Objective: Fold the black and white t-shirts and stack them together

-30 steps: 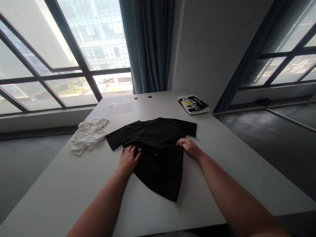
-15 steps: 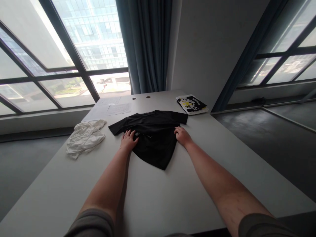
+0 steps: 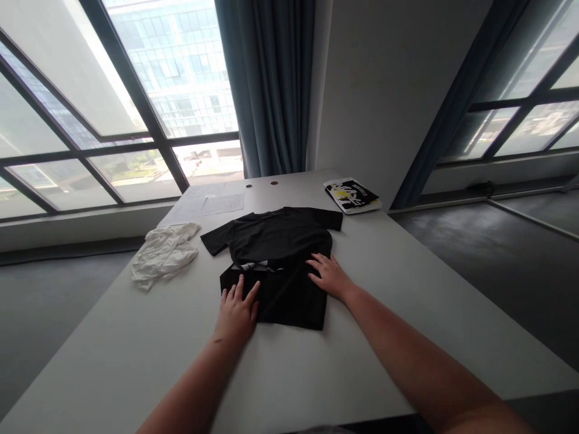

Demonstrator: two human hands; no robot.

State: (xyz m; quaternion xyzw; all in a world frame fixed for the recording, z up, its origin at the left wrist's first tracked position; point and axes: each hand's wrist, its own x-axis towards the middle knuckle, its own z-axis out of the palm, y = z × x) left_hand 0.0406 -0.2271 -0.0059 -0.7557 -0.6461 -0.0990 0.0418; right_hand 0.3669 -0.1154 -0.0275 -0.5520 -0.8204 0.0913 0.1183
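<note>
Left grip (image 3: 236,311) and right grip (image 3: 331,277) lie spread on the black shirt (image 3: 278,238). White cloth (image 3: 165,254) rests at its nine o'clock, a book (image 3: 353,196) at two.

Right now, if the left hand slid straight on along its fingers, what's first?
Likely the white patch on the black shirt, just ahead of the left hand. Depth is unclear: can't tell whether the shirt is raised there.

A single view from the wearer's head — facing forward and angled down over a white table (image 3: 280,374), near edge close below, blue curtain (image 3: 275,90) ahead.
</note>
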